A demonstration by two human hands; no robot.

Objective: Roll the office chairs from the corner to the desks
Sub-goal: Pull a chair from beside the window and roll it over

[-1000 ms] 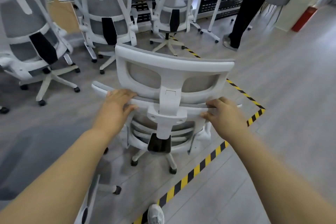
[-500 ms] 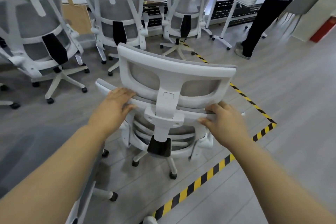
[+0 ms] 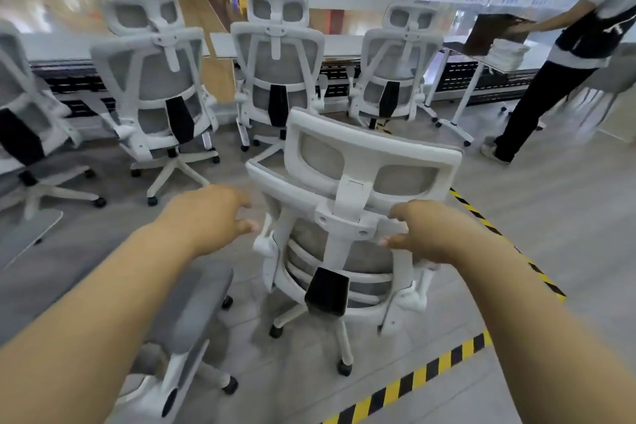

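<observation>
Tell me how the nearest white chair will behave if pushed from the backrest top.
The chair probably rolls easily: it sits on casters on smooth floor. It may swivel, since only the right hand grips. Pushed that high, it might tip slightly.

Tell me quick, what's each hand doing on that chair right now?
Left hand: open, fingers spread, off the chair's backrest, holding nothing.
Right hand: gripping the top edge of the chair's backrest.

Yellow-black floor tape [image 3: 418, 376], standing person [image 3: 564, 55], stacked white cloths [image 3: 508, 54]
</observation>
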